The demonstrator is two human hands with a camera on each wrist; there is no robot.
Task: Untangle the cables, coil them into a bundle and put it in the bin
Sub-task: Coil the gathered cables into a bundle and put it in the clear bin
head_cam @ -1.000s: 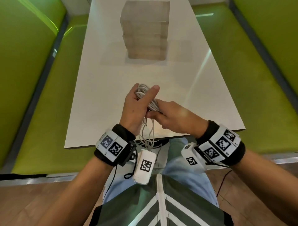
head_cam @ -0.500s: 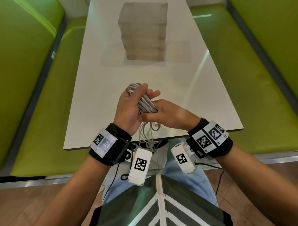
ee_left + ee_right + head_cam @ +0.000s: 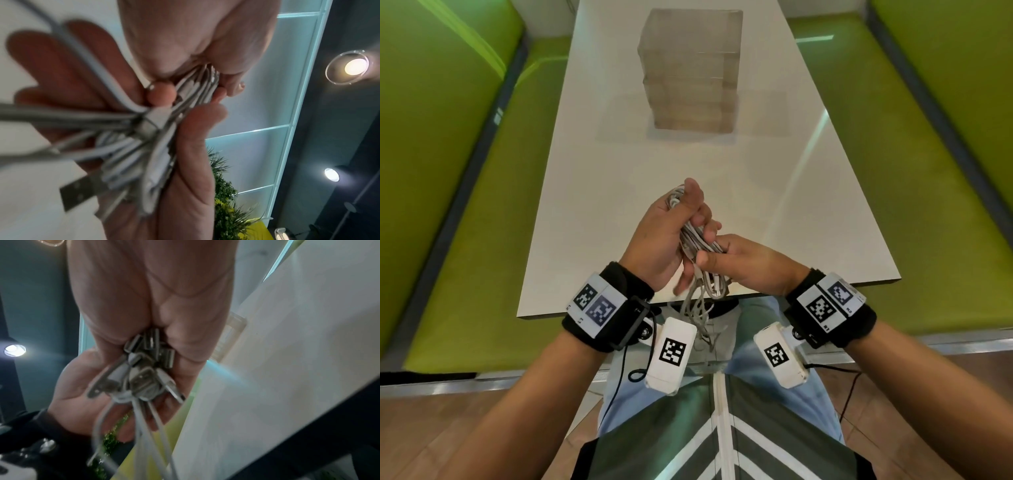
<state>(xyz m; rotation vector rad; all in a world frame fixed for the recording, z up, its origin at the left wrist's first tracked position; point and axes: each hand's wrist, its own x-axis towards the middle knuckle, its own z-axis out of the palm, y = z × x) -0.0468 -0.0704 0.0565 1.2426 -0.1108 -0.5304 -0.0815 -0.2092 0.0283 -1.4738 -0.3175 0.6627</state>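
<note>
A bundle of white cables [image 3: 697, 241] is held over the near edge of the white table [image 3: 592, 212]. My left hand [image 3: 671, 229] grips its upper part, thumb pressed along the looped end. My right hand [image 3: 736, 257] grips the lower part, where the plugs [image 3: 148, 353] gather in the palm. Loose cable ends [image 3: 700, 308] hang below the table edge. The left wrist view shows the cables [image 3: 133, 146] and a USB plug [image 3: 78, 193] across my left palm, with the right hand's fingertips [image 3: 162, 94] closed on them. The clear bin [image 3: 690, 68] stands at the table's far middle.
Green upholstered benches [image 3: 465, 222] run along both sides of the table. The person's lap and striped shirt [image 3: 719, 428] sit below the table's near edge. White camera units [image 3: 671, 353] hang from both wrists.
The left hand has shifted its grip and slid up along the bundle, thumb now along the loops. The right hand has stayed clamped on the lower part, rolling slightly.
</note>
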